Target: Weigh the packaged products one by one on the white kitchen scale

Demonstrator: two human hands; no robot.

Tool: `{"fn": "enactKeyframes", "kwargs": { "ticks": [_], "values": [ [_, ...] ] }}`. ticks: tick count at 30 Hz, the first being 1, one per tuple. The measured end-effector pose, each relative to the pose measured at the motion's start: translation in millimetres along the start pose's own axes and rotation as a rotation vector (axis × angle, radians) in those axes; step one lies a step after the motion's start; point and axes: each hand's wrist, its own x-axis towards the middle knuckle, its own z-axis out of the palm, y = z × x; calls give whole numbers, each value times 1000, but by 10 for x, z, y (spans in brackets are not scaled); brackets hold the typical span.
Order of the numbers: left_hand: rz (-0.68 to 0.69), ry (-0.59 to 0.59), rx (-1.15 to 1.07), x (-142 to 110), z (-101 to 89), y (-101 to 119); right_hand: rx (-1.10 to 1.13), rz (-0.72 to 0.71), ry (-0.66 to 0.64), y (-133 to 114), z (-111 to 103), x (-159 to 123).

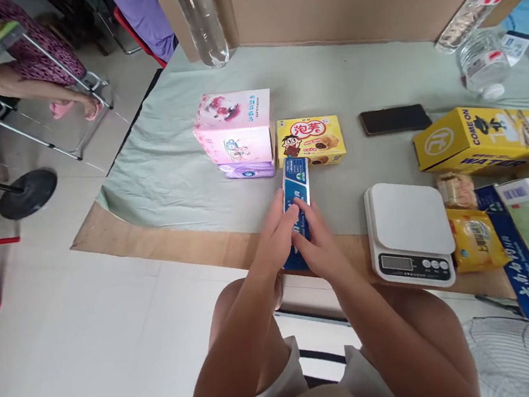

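Note:
A long blue toothpaste box point(295, 185) lies at the table's near edge, pointing away from me. My left hand point(278, 230) is closed on its left side, thumb over the top. From the right, my right hand point(315, 238) grips the same box, and the fingers of both hands nearly meet on it. The box's far end touches or overlaps the front of a yellow cream puff box point(310, 139). To the left of that stands a pink printed carton point(237, 125) on top of a purple soft pack point(248, 170).
Right of my hands sit a white kitchen scale point(410, 223), a black phone point(395, 120), a yellow drink carton point(487, 138) and an orange snack bag point(477, 241). Bottles point(207, 26) stand before the cardboard panel point(333, 6). A fan point(525, 353) is lower right; a person sits far left.

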Motion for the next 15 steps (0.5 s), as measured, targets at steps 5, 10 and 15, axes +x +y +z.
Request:
{"fn": "enactKeyframes", "kwargs": {
  "ticks": [5, 10, 15],
  "values": [
    [166, -51, -98, -348, 96, 68, 51, -64, -4, -239, -31, -266],
    [407, -231, -106, -477, 435, 188, -26, -187, 106, -459, -534, -512],
    [365, -449, -105, -240, 1036, 56, 0, -145, 246, -312, -1200, -551]
  ]
}}
